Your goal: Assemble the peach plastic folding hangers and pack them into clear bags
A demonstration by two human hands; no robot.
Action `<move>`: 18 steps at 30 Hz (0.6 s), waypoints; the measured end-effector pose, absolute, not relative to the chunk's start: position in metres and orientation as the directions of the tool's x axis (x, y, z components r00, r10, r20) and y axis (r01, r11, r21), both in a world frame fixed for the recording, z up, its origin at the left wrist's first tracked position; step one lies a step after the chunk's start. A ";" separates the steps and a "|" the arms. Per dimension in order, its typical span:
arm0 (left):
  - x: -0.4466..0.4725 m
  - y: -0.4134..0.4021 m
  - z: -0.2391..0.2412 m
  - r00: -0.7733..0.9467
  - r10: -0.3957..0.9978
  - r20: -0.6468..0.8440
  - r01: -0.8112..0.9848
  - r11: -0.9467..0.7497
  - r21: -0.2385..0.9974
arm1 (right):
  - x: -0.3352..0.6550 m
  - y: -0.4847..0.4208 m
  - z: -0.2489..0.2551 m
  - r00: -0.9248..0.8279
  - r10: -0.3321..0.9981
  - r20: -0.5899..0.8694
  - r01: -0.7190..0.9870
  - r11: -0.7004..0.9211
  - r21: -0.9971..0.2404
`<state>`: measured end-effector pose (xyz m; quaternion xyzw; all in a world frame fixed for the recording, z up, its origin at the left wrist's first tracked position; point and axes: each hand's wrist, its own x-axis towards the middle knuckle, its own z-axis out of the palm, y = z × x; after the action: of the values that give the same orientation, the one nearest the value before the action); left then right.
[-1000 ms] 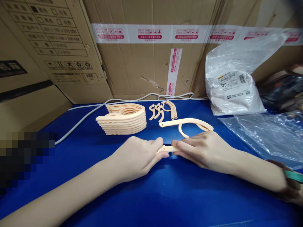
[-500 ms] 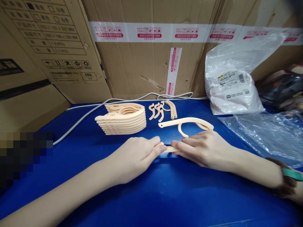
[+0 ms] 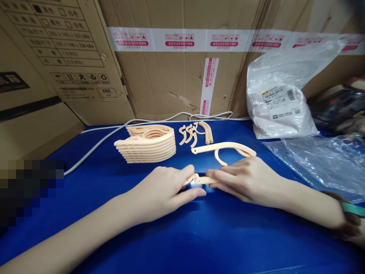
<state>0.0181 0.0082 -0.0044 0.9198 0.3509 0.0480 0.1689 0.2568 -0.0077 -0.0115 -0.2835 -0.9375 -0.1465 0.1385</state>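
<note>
My left hand (image 3: 168, 189) has its fingers curled at a curved beige plastic hanger hook (image 3: 189, 179), with the thumb lifted off it. The hook's lower end meets a beige folding hanger arm (image 3: 203, 180). My right hand (image 3: 242, 179) is closed on that arm, covering most of it. Just behind my right hand lies another beige hanger arm (image 3: 222, 146) with a curved piece beneath. A stack of folded hangers (image 3: 146, 146) sits behind my left hand. Beyond are several loose hooks (image 3: 188, 135) and a pair of hanger arms (image 3: 207, 132).
The blue tabletop (image 3: 182, 236) ends against large cardboard boxes (image 3: 171, 76). A white cable (image 3: 99, 144) runs along the back and left. At the right stand a white plastic bag (image 3: 279, 110) and a flat clear plastic sheet (image 3: 322, 163).
My left thumb has come off the joint and moved down and right, uncovering the hook and the arm's end. My right hand has kept its hold almost unmoved.
</note>
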 end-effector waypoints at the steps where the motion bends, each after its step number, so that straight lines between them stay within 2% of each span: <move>1: 0.018 0.008 -0.005 0.752 0.659 -0.026 0.627 -0.703 0.335 | 0.257 -0.008 -0.011 -0.800 0.489 0.347 0.572 0.797 0.195; 5: 0.019 0.007 -0.005 0.761 0.649 -0.012 0.627 -0.730 0.272 | 0.257 -0.009 -0.011 -0.800 0.484 0.354 0.568 0.801 0.189; 10: 0.021 0.004 -0.008 0.780 0.621 0.082 0.621 -0.783 0.032 | 0.256 -0.009 -0.009 -0.794 0.527 0.304 0.583 0.801 0.134; 15: 0.021 0.005 -0.014 0.829 0.478 0.290 0.535 -0.829 -0.161 | 0.256 -0.009 -0.009 -0.792 0.541 0.284 0.579 0.813 0.066; 18: 0.021 0.007 -0.015 0.844 0.402 0.354 0.498 -0.832 -0.244 | 0.257 -0.009 -0.010 -0.785 0.553 0.279 0.583 0.812 0.032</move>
<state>0.0206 0.0068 -0.0154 0.9460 0.2378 0.1457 -0.1654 0.2570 -0.0087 -0.0098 -0.3012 -0.9430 -0.0581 0.1294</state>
